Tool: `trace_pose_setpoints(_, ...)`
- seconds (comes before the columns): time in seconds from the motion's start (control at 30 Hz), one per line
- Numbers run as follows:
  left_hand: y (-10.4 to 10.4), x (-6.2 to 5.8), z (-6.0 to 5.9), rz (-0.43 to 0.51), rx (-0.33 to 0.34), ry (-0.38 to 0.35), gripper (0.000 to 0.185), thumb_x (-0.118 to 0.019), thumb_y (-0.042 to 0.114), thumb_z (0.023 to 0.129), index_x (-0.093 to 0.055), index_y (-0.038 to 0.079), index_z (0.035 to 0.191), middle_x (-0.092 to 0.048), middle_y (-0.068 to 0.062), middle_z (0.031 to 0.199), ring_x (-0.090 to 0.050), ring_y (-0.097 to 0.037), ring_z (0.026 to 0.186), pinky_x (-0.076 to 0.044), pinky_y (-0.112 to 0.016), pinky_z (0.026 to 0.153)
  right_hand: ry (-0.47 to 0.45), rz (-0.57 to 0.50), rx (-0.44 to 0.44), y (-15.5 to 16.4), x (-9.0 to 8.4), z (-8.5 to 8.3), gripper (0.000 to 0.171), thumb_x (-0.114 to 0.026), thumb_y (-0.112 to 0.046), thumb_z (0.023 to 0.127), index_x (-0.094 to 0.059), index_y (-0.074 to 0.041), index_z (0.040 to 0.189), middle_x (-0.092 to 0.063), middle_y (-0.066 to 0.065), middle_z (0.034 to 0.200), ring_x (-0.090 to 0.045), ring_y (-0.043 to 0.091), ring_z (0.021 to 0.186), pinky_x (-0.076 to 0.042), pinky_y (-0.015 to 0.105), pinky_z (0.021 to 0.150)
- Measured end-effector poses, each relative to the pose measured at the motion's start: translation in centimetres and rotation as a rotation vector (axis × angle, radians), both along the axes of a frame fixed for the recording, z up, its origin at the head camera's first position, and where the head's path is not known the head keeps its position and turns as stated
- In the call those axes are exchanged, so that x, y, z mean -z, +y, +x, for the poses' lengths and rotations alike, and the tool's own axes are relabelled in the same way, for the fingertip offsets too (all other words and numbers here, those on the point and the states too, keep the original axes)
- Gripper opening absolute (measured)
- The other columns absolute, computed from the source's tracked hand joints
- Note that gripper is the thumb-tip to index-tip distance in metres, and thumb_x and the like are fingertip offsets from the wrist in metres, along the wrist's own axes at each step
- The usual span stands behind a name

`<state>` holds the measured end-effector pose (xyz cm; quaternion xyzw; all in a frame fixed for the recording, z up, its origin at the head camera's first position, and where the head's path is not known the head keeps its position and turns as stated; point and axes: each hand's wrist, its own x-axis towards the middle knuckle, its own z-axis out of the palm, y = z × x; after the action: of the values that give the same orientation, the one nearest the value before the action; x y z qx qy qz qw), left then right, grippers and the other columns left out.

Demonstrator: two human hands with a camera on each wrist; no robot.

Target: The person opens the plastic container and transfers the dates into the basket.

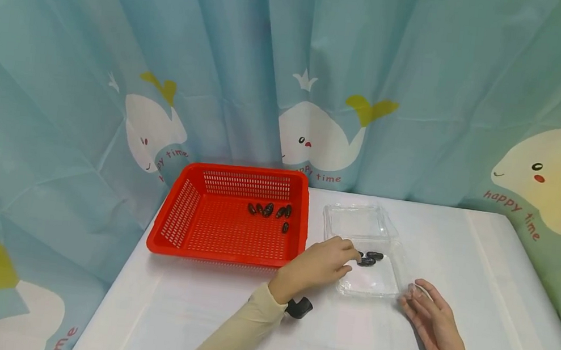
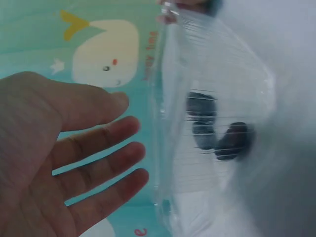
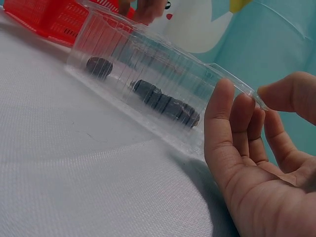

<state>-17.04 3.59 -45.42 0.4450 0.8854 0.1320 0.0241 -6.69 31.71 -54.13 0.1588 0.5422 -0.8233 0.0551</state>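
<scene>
From my remote seat I judged the clear plastic clamshell (image 1: 377, 279), right of the red basket (image 1: 215, 256), light and crushable, best taken by the corner rim the right hand (image 1: 434, 323) pinched, while the left hand (image 1: 324, 262) hung loosely spread.

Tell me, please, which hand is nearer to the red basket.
The left hand is nearer, just right of the red basket, at the left side of the clear container; the right hand is farther off, at the container's near right corner.
</scene>
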Motion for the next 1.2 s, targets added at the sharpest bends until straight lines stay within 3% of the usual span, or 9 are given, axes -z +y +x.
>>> trace_pose_setpoints(0.17,0.9,0.6,-0.4,-0.116,0.025,0.010,0.026,-0.069,0.021,0.100,-0.072,0.022,0.126,-0.069,0.006,0.121,-0.063,-0.012,0.113,-0.054,-0.020,0.092,-0.014,0.013,-0.006,0.0,0.0,0.0,0.024,-0.055,-0.012,0.108,-0.056,-0.025,0.128,-0.062,-0.009,0.109,-0.068,0.004,0.101,-0.058,0.022,0.097)
trace_pose_setpoints(0.37,2.0,0.5,-0.6,-0.245,0.032,0.026,0.026,-0.076,0.024,0.095,-0.075,0.024,0.120,-0.073,0.008,0.118,-0.066,-0.011,0.106,-0.052,-0.021,0.092,0.001,0.022,-0.013,0.1,0.1,0.1,0.024,-0.054,-0.011,0.108,-0.057,-0.026,0.127,-0.061,-0.010,0.110,-0.068,0.003,0.101,-0.058,0.022,0.098)
trace_pose_setpoints(0.57,3.5,0.4,-0.4,-0.412,-0.006,0.092,0.021,-0.080,0.030,0.090,-0.075,0.029,0.111,-0.075,0.011,0.106,-0.067,-0.010,0.095,-0.053,-0.024,0.084,0.003,0.034,-0.010,0.0,0.1,0.2,0.024,-0.054,-0.011,0.108,-0.057,-0.026,0.127,-0.062,-0.009,0.109,-0.068,0.003,0.100,-0.058,0.022,0.097)
trace_pose_setpoints(0.73,4.4,-0.1,0.0,-0.527,-0.051,0.111,0.023,-0.081,0.035,0.088,-0.075,0.033,0.110,-0.075,0.013,0.108,-0.066,-0.011,0.098,-0.048,-0.026,0.087,0.007,0.033,-0.009,-0.1,0.2,0.1,0.024,-0.054,-0.011,0.108,-0.057,-0.026,0.126,-0.064,-0.009,0.108,-0.069,0.003,0.100,-0.059,0.022,0.096)
trace_pose_setpoints(1.2,5.4,1.4,-0.8,-0.568,-0.097,0.121,0.024,-0.078,0.030,0.090,-0.077,0.035,0.113,-0.076,0.012,0.111,-0.069,-0.009,0.104,-0.050,-0.026,0.091,0.025,0.048,-0.018,-0.1,0.2,0.1,0.024,-0.053,-0.010,0.108,-0.056,-0.025,0.127,-0.061,-0.008,0.110,-0.068,0.003,0.101,-0.059,0.022,0.096)
